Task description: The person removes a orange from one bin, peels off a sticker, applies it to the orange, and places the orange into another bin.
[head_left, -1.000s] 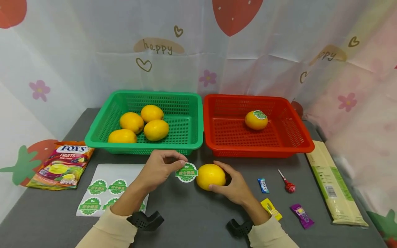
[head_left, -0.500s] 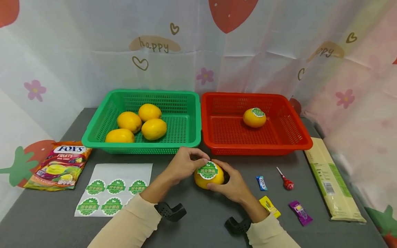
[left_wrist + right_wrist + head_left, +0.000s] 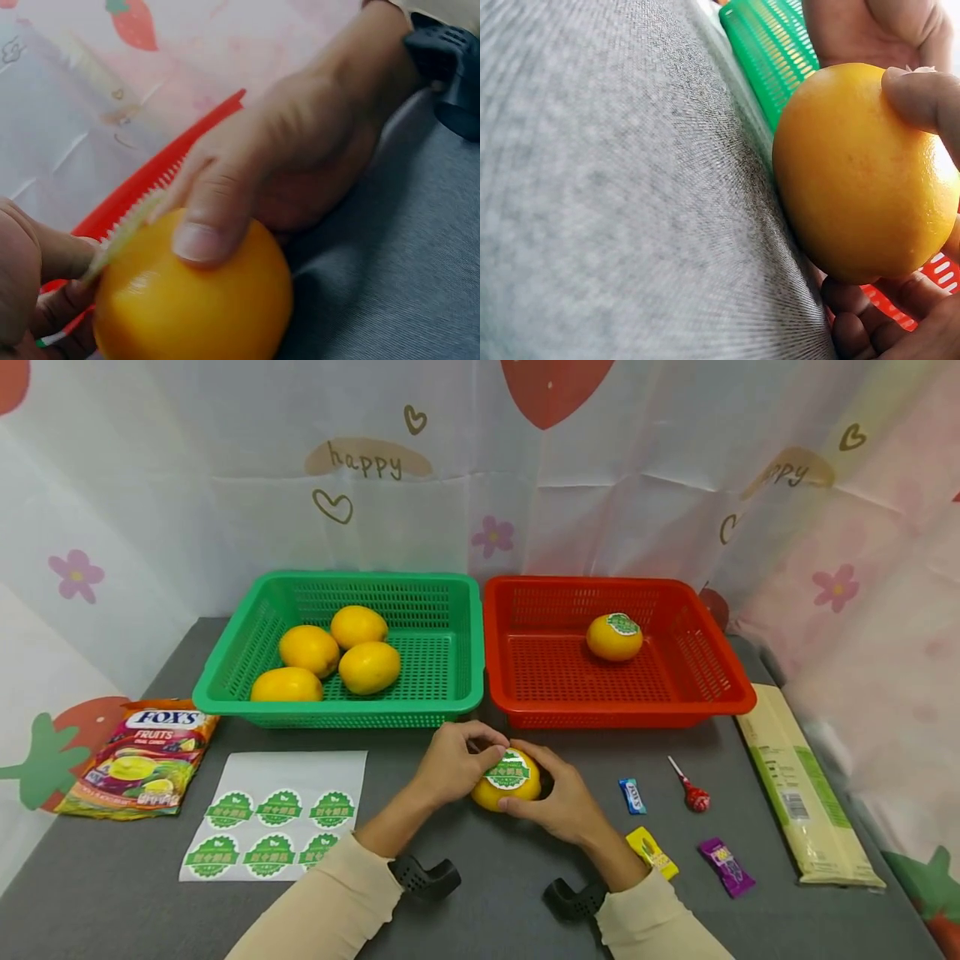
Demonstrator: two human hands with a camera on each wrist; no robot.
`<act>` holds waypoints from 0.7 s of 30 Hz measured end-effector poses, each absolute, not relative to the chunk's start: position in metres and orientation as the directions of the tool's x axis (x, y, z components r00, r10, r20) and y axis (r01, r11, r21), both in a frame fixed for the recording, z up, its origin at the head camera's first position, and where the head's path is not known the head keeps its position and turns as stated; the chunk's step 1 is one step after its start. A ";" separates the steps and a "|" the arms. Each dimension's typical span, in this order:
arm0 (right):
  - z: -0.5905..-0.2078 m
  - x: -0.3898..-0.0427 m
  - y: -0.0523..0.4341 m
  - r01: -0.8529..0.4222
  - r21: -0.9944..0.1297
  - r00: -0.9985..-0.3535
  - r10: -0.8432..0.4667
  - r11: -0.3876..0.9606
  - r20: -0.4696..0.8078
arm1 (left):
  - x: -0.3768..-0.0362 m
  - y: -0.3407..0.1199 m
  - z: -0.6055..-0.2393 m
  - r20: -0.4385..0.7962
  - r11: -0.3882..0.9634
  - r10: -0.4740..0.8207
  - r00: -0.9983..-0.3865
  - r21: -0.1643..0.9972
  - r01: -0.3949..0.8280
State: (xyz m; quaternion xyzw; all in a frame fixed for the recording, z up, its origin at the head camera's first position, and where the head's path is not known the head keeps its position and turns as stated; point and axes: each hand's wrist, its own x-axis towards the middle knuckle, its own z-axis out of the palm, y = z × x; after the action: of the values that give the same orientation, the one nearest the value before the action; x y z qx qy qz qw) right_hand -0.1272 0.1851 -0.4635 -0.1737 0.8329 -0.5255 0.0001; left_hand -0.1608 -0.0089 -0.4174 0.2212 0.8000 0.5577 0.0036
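Baskets (image 3: 480, 643) wall the far side (near side open).

From the head camera we look forward and down over the whole grey bench (image 3: 465, 918), taking in both baskets, our two hands and the curtain behind at a middling distance. Our left wrist camera sits very close and low, facing across the yellow fruit (image 3: 195, 307) toward the right hand (image 3: 300, 157) and the red basket (image 3: 150, 184); our right wrist camera lies almost on the bench, looking along it past the same fruit (image 3: 862, 172) to the green basket (image 3: 769, 45). All three views share the fruit and the fingers around it.
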 end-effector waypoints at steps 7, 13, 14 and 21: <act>-0.461 -0.126 0.186 -0.327 -0.877 -0.923 -0.318 0.352 0.217 | -0.157 -0.005 -0.429 0.449 0.310 0.335 -0.829 0.778 0.546; -0.458 -0.126 0.185 -0.348 -0.884 -0.914 -0.321 0.313 0.246 | -0.155 -0.002 -0.435 0.563 0.304 0.320 -0.762 0.701 0.645; -0.458 -0.126 0.183 -0.340 -0.883 -0.920 -0.309 0.322 0.242 | -0.155 -0.002 -0.435 0.570 0.301 0.319 -0.757 0.696 0.651; -0.436 -0.115 0.172 -0.365 -0.871 -0.922 -0.260 0.329 0.288 | -0.155 0.001 -0.441 0.573 0.289 0.282 -0.769 0.714 0.638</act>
State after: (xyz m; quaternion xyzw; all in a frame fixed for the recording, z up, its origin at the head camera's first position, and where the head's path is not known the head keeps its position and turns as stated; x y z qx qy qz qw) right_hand -0.1152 0.1723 -0.4358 -0.1922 0.8138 -0.5464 -0.0480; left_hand -0.1547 0.0008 -0.4409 0.2933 0.7842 0.5193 -0.1712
